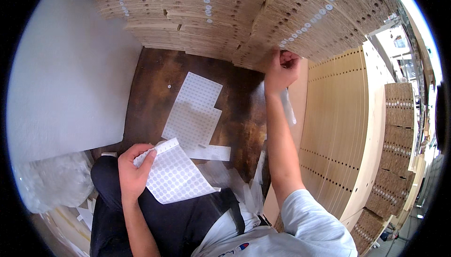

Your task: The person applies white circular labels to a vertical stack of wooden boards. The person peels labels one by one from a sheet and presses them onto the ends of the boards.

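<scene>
My left hand pinches the top edge of a white sheet of round stickers, which hangs over my leg with its lower corner bent. At the lower edge of the stacked chipboard panels, my right hand has its fingers curled against the raw edges. Whatever those fingers hold is hidden or too small to make out. Just above them a slanting row of small white round stickers runs up the panel edges, and two more such rows cross the stack farther left. More sticker sheets lie on the dark brown surface.
A white panel stands at the left, with crumpled clear plastic below it. Pale drilled boards stand close by my right arm. Beyond them are further chipboard stacks. One loose sticker lies on the brown surface.
</scene>
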Demonstrator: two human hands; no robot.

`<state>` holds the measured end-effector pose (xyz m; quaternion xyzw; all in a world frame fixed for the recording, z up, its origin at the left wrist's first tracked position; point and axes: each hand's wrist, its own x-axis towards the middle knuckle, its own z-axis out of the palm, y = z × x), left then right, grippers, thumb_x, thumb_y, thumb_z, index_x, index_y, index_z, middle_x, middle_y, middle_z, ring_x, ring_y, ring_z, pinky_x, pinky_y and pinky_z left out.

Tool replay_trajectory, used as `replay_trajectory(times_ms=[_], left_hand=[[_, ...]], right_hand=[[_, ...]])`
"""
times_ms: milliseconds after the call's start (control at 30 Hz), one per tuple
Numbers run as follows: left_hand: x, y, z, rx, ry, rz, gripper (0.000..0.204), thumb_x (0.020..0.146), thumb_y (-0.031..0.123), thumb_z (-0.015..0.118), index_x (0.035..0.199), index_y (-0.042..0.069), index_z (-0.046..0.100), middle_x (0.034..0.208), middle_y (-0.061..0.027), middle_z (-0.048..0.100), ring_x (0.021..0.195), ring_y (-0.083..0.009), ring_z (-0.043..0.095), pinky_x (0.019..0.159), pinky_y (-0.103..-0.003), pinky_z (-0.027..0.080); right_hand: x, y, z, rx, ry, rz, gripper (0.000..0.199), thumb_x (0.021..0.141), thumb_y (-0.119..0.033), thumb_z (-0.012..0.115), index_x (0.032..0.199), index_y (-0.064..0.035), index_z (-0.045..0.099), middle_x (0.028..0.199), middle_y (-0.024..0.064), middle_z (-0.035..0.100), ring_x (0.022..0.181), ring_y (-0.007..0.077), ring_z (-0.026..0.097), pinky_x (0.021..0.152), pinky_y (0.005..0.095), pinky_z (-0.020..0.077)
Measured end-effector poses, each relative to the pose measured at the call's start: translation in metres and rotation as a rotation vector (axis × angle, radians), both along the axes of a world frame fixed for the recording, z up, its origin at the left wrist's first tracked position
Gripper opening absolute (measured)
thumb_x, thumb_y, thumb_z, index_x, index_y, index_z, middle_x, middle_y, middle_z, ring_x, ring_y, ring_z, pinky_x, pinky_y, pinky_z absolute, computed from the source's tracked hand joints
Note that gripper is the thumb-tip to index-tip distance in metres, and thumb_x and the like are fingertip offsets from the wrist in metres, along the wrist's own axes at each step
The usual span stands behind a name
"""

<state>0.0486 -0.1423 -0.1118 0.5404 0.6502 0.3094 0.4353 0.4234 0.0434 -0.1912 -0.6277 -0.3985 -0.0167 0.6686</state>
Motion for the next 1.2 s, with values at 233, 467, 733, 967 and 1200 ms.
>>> replay_trajectory(times_ms=[233,467,733,967,1200], left_hand=[[0.004,0.0,0.006,0.015,0.061,-0.02,0.015,0.089,0.006,0.072,0.098,-0.006,0.07,0.086,-0.0106,0.073,0.08,-0.0124,0.066,0.074,-0.028,0.051],[0.004,-0.002,0.008,0.028,0.086,-0.037,0.016,0.088,0.006,0.072,0.098,-0.006,0.07,0.083,-0.0122,0.073,0.078,-0.0141,0.067,0.072,-0.029,0.052],[0.005,-0.003,0.008,0.025,0.124,-0.034,0.016,0.087,0.006,0.072,0.098,-0.005,0.07,0.083,-0.0143,0.073,0.075,-0.0155,0.069,0.07,-0.03,0.052],[0.006,-0.004,0.009,0.019,0.139,-0.062,0.017,0.087,0.007,0.072,0.098,-0.005,0.07,0.083,-0.0154,0.073,0.075,-0.018,0.07,0.07,-0.031,0.052],[0.006,-0.004,0.01,0.043,0.129,-0.074,0.016,0.087,0.007,0.072,0.098,-0.005,0.07,0.083,-0.0155,0.073,0.075,-0.0187,0.071,0.07,-0.03,0.052]], right_hand=[[-0.007,-0.007,0.009,-0.027,0.039,0.14,0.013,0.088,0.001,0.072,0.096,-0.0016,0.062,0.085,0.002,0.065,0.07,0.0049,0.055,0.064,0.0204,0.0462],[0.002,-0.001,0.002,-0.032,-0.14,0.018,0.02,0.08,-0.005,0.08,0.092,-0.0041,0.065,0.077,0.0046,0.069,0.063,0.0141,0.061,0.064,0.0295,0.0489],[0.008,-0.016,0.005,-0.116,-0.097,0.021,0.021,0.083,-0.003,0.077,0.094,-0.0047,0.059,0.081,0.0029,0.063,0.072,0.0092,0.061,0.064,0.0218,0.0474],[-0.005,-0.01,0.007,-0.028,-0.171,0.073,0.021,0.085,0.002,0.071,0.101,-0.0029,0.058,0.089,0.0056,0.066,0.081,0.0122,0.066,0.065,0.0234,0.0512],[0.008,0.002,-0.009,0.025,-0.37,0.001,0.025,0.082,0.0,0.076,0.1,-0.0038,0.059,0.088,0.0069,0.067,0.078,0.0134,0.067,0.061,0.027,0.054]])
